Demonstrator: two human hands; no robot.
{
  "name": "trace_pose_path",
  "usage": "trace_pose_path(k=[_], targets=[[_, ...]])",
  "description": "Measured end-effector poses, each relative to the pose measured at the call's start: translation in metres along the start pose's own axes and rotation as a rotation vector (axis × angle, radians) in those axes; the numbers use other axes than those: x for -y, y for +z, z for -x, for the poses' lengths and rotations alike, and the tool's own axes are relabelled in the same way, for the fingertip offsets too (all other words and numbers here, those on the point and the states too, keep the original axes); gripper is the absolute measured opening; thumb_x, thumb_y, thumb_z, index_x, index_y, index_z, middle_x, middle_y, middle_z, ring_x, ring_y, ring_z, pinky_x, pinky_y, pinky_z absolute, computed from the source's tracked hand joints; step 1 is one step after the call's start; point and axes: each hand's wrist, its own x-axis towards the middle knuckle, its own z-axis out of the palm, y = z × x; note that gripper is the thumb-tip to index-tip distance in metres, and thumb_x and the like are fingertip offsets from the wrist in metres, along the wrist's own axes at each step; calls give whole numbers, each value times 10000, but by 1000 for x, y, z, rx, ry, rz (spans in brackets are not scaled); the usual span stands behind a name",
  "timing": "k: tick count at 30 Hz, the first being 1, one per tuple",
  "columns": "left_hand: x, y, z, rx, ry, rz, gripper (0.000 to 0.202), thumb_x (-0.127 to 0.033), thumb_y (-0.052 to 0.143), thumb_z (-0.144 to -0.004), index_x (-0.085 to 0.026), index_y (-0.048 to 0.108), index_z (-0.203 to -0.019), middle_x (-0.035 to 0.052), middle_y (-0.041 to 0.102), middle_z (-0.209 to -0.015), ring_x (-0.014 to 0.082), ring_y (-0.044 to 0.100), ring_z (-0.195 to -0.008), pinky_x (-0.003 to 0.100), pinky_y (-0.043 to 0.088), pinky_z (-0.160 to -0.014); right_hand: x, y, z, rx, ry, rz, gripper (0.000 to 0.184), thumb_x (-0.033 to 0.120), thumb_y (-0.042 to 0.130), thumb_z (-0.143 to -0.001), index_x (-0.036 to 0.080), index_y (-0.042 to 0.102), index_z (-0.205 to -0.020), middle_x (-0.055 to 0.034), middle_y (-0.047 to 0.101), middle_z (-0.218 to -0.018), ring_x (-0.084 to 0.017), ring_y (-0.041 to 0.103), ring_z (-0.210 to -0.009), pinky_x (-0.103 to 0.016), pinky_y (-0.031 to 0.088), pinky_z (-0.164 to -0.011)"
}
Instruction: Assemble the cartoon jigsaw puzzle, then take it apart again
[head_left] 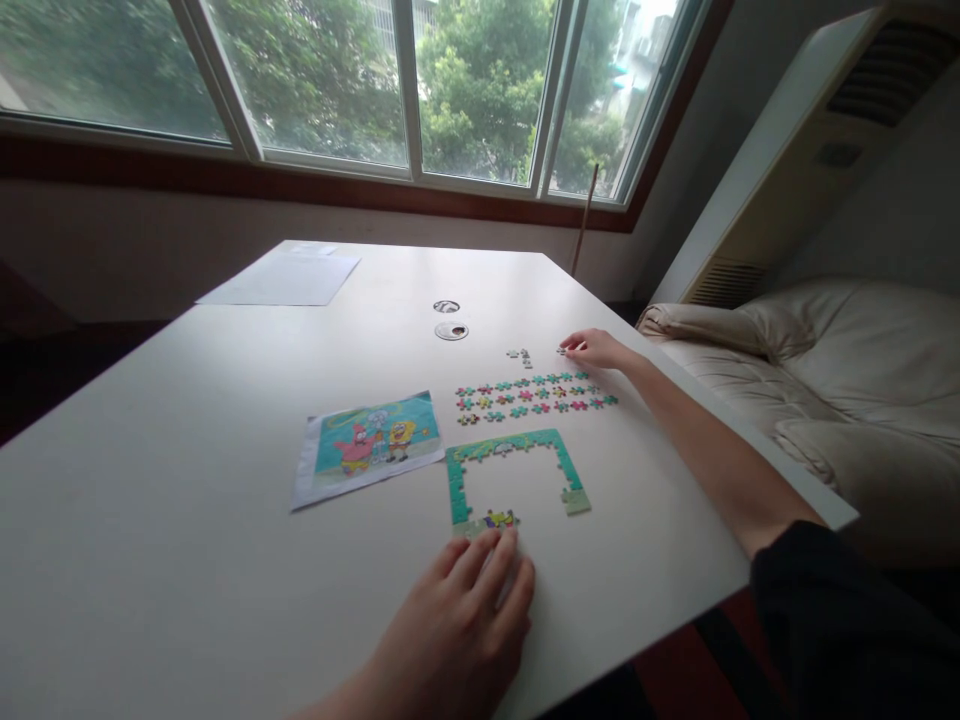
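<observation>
Right hand (598,350) has a piece (562,351) pinched at the fingertips, beyond three rows of loose pieces (541,394). Left hand (465,610) rests at the bottom edge of the puzzle border (457,488), fingers bent, can't tell if gripping. Border sits nearer than the rows on the table (187,450), bottom side gapped, picture (379,440) just left.

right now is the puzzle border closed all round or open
Open: the puzzle border has a gap in its near side, where white table shows, beside the left hand.

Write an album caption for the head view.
Left hand at a partly built puzzle border, right hand at a piece beyond three rows of loose pieces.
</observation>
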Motion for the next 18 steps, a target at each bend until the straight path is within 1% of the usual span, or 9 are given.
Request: trace_pose_path(k=[3, 8, 14, 18], targets=[[0, 0, 0, -6, 0, -1, 245, -250, 460, -881, -191, 574, -1090, 64, 622, -1164, 222, 570, -1026, 341, 455, -838, -2, 8, -11, -27, 46, 21, 309, 272, 611, -780, 189, 676, -1071, -51, 690, -1028, -170, 635, -845, -252, 456, -771], [0, 1, -1, 10, 1, -1, 249, -237, 434, -895, -191, 559, -1106, 71, 607, -1183, 223, 557, -1049, 349, 451, -848, -5, 9, -20, -28, 80, 9, 266, 311, 631, -764, 189, 709, -986, -49, 699, -985, -174, 629, -864, -247, 456, -772], [0, -1, 1, 43, 9, 0, 252, -238, 421, -909, -181, 551, -1117, 87, 600, -1195, 237, 560, -1056, 366, 453, -855, -4, 4, -21, 0, 106, -32, 246, 317, 691, -697, 155, 709, -881, -70, 701, -925, -172, 624, -780, -244, 462, -676], [1, 1, 0, 54, 10, 8, 260, -232, 416, -909, -178, 545, -1128, 91, 596, -1204, 240, 557, -1062, 369, 455, -854, 5, 2, -14, -28, 66, -65, 236, 280, 677, -692, 132, 676, -875, -81, 685, -908, -172, 608, -787, -254, 451, -690]])
